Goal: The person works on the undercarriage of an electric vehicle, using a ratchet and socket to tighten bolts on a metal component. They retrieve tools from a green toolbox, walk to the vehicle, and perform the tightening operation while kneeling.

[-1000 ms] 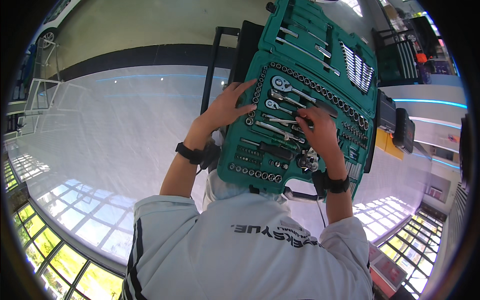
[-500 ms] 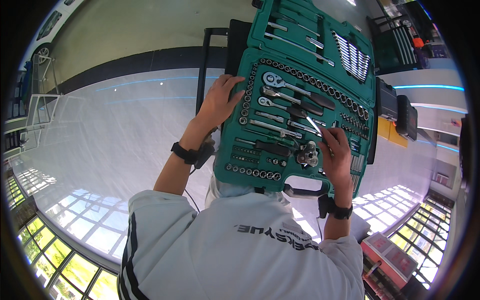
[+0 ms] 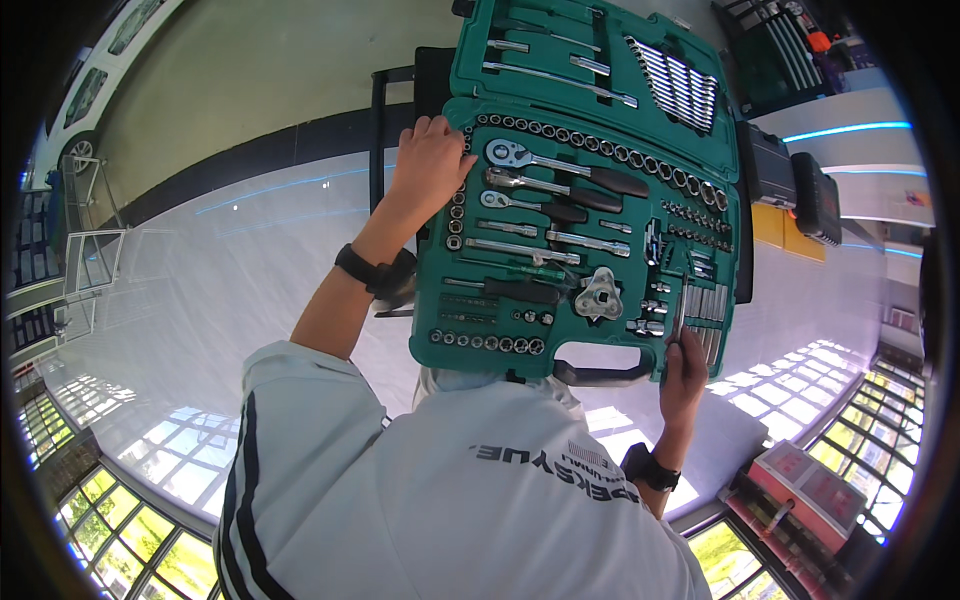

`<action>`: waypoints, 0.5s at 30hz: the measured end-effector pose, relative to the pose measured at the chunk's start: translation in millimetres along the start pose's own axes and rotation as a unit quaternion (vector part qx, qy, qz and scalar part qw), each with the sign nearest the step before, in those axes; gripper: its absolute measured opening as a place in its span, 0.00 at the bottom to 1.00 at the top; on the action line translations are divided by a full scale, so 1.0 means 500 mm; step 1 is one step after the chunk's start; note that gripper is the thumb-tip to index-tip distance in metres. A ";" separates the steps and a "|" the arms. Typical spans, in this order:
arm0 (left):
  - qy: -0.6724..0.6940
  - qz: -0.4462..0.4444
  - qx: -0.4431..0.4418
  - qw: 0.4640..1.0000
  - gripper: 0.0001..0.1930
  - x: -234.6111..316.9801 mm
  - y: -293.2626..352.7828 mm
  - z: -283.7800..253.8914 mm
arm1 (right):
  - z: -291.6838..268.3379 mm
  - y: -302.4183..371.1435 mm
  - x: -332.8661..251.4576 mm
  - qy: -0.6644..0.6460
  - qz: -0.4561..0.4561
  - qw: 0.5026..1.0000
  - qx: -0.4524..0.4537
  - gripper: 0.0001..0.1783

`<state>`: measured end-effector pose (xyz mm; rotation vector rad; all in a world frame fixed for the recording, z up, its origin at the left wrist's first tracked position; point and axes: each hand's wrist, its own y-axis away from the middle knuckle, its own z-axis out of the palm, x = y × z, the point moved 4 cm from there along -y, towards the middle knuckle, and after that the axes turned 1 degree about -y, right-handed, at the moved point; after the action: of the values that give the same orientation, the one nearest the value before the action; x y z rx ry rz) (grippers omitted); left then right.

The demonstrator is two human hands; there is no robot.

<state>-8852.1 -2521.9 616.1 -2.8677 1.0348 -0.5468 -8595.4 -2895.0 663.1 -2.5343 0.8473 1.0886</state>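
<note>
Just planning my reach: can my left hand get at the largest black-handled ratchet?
Likely yes: your left hand is at the left edge of the green case, near the largest ratchet, which nothing covers.

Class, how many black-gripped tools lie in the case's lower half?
4: large ratchet, slimmer tool beneath, small ratchet beneath that, straight driver lower down; the right hand may hide another.

Your left hand [image 3: 428, 170] at upper left edge of open green toolbox [image 3: 429, 285]. Your right hand [image 3: 685, 372] grips slim metal rod [image 3: 683, 303] near lower right corner. Wrenches [image 3: 675, 85] rowed in lid.
</note>
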 end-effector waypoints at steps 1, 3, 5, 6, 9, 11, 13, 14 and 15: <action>-0.025 0.016 0.000 1.000 0.10 0.001 -0.005 0.002 | 0.001 0.003 0.004 -0.015 0.004 1.000 0.007 0.17; -0.033 0.028 0.004 0.999 0.10 -0.002 -0.010 0.003 | 0.004 0.005 -0.007 -0.031 0.009 0.999 0.006 0.17; 0.000 0.021 0.013 1.000 0.11 -0.011 -0.014 -0.004 | 0.007 0.005 -0.022 -0.042 0.007 0.999 0.005 0.17; 0.026 0.010 0.025 0.999 0.12 -0.011 -0.017 -0.014 | 0.008 0.007 -0.027 -0.042 0.003 0.999 0.007 0.17; 0.143 -0.026 0.040 0.989 0.12 -0.012 -0.008 -0.050 | 0.019 0.005 -0.050 -0.066 -0.004 0.998 -0.016 0.15; 0.268 -0.049 0.021 0.962 0.12 -0.014 0.001 -0.067 | 0.028 0.000 -0.062 -0.083 -0.018 0.996 -0.041 0.15; 0.432 -0.122 -0.066 0.891 0.12 -0.014 0.015 -0.067 | 0.037 -0.006 -0.078 -0.091 -0.042 0.993 -0.064 0.14; 0.506 -0.158 -0.110 0.841 0.13 -0.009 0.027 -0.067 | 0.039 -0.010 -0.095 -0.098 -0.062 0.991 -0.060 0.13; 0.535 -0.156 -0.118 0.822 0.13 0.006 0.034 -0.077 | 0.044 -0.014 -0.098 -0.112 -0.066 0.990 -0.061 0.14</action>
<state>-8873.6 -2534.1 650.4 -2.8299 0.6389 -2.3695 -8630.8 -2859.6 683.9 -2.4619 0.5619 1.3860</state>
